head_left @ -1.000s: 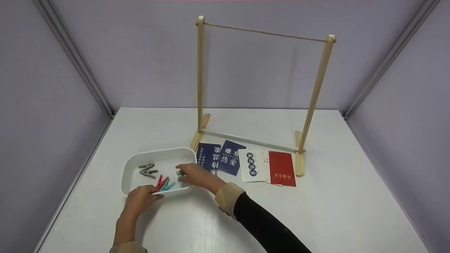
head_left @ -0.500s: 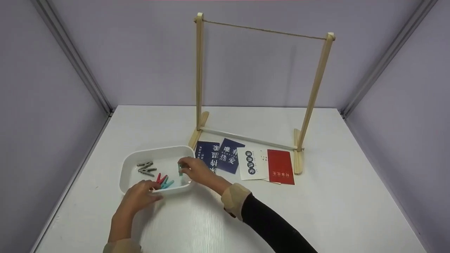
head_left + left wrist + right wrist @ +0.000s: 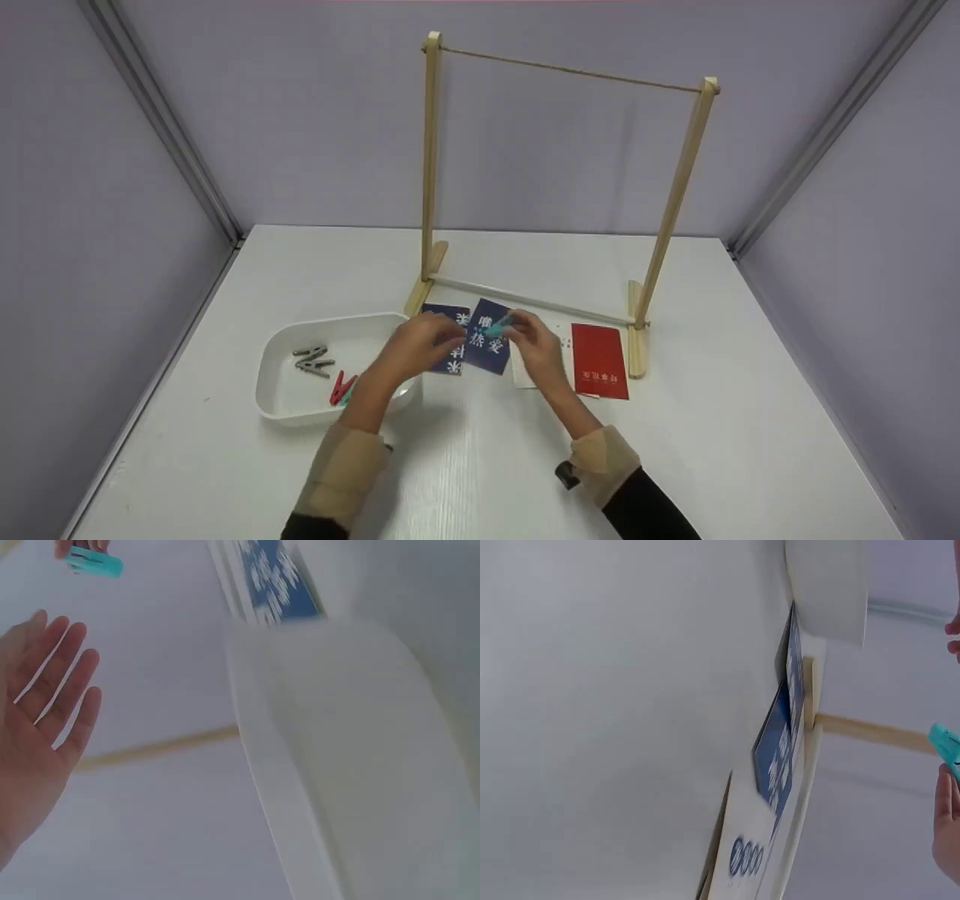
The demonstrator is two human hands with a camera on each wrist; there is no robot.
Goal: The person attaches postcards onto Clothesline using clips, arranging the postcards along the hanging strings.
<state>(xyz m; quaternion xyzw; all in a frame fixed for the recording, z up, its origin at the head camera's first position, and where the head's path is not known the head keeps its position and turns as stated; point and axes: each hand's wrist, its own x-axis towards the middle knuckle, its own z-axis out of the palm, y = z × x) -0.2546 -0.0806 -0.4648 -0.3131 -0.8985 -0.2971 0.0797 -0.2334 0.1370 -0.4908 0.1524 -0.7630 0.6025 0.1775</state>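
Note:
My right hand (image 3: 538, 349) pinches a teal clothespin (image 3: 495, 328) above the navy cards, and the same clothespin (image 3: 945, 742) shows at the right edge of the right wrist view. Facing it, my left hand (image 3: 421, 343) is in the air near the white tray's (image 3: 264, 375) right end. The left wrist view shows that hand (image 3: 37, 720) with fingers extended and apart, holding nothing, clear of the clothespin (image 3: 96, 562). Inside the tray lie grey clothespins (image 3: 313, 363), a red clothespin (image 3: 342, 388) and a partly hidden teal one (image 3: 347, 397).
Behind the hands stands a wooden frame (image 3: 430, 165) with a string (image 3: 570, 70) across its top and a pale bar (image 3: 525, 298) low down. Before it lie navy cards (image 3: 486, 358), a white card (image 3: 525, 376) partly covered by my right hand, and a red card (image 3: 600, 360).
The right hand has lifted the teal clothespin out of the tray and carried it right, over the cards. My left hand has left the tray's near rim and moved right and up.

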